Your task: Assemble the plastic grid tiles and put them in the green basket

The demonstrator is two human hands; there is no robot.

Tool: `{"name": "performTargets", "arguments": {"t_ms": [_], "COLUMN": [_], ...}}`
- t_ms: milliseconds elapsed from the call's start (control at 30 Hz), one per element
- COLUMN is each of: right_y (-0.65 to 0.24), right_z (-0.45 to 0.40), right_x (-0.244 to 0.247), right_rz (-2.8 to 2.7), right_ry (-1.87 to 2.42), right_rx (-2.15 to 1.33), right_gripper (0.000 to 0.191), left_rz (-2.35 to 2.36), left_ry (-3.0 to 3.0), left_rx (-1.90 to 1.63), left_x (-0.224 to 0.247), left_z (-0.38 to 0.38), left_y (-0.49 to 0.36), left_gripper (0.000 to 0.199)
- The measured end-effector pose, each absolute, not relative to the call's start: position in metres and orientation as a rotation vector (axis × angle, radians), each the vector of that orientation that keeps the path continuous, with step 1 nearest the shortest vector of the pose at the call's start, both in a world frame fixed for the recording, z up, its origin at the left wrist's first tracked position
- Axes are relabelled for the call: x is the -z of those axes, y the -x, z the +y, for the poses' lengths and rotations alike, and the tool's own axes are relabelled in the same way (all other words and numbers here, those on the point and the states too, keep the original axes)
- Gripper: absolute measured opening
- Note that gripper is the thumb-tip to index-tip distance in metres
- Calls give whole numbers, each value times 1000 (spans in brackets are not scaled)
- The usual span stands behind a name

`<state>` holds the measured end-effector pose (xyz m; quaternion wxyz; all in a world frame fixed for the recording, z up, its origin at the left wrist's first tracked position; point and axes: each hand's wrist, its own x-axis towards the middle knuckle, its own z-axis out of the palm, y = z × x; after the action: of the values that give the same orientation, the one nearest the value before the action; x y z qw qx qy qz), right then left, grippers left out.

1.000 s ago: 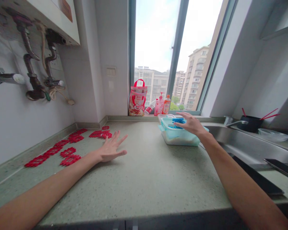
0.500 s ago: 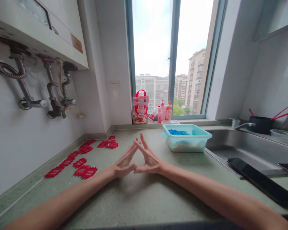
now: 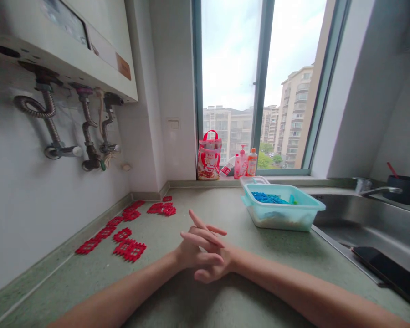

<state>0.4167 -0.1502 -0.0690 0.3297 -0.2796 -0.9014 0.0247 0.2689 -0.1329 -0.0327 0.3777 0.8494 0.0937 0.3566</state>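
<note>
Over the middle of the counter my left hand and my right hand meet, their fingers loosely crossed through each other. The left fingers stretch out across the right hand, and those of the right poke up and to the left between them. Both hands are open and hold nothing; the crossing hides part of the right palm. To the left lie several red notched plastic pieces, some joined in a row along the wall. Right of the hands stands a light teal plastic tub with blue pieces inside.
A steel sink with a faucet is at the right, a black flat object across its near edge. On the windowsill stand a red-handled bag and bottles. A water heater with pipes hangs at upper left.
My fingertips touched in a peak before; now the fingers are interlaced and the hands sit closer together and lower in view. The view has shifted left, with the tub appearing farther right.
</note>
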Motion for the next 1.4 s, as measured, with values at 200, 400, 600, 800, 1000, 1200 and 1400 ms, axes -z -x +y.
{"name": "performTargets", "arguments": {"t_ms": [200, 400, 600, 800, 1000, 1200, 1400], "right_y": [-411, -410, -412, -413, -432, -447, -446], "right_z": [-171, -170, -163, -157, -168, -172, -169], "right_x": [63, 56, 57, 41, 27, 29, 31], "right_rz": [-2428, -2397, -2383, -2379, -2376, -2441, -2449], "right_ry": [775, 898, 822, 799, 1185, 1327, 1236], "right_rx": [-179, -461, -197, -73, -21, -72, -109], "right_gripper": [140, 143, 147, 134, 122, 118, 110], "left_rz": [101, 264, 196, 107, 920, 1400, 1498], "left_ry": [-1760, -1513, -1702, -2453, -2677, -2687, -2582], "left_rx": [-1012, -954, -922, -791, -708, -484, -367], "left_x": [18, 18, 22, 3, -31, -22, -6], "left_z": [-155, -152, -138, -119, -80, -64, -72], "left_y": [-261, -268, -266, -247, -175, -26, 36], "left_gripper": [69, 87, 91, 81, 102, 105, 107]}}
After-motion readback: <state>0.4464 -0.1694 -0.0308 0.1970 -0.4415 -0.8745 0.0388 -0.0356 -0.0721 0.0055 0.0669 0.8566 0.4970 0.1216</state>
